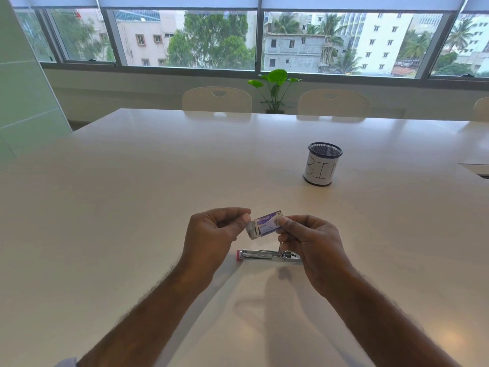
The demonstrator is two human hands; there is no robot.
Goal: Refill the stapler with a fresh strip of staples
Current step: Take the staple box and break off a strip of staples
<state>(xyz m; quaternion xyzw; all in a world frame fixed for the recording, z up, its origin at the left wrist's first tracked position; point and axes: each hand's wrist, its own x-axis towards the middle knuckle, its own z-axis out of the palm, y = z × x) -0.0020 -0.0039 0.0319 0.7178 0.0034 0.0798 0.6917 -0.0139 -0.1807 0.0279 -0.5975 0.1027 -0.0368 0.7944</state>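
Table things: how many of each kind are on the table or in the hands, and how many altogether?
Staple box: 1, held between the left hand and right hand
Stapler: 1, lying on the table
Mesh cup marked BIN: 1
Total: 3

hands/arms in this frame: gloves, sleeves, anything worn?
Both are bare: the left hand and right hand wear no gloves, and no rings, watch or bands show. Forearms are uncovered and hairy. A scrap of pale blue sleeve fabric shows at the left arm's bottom edge.
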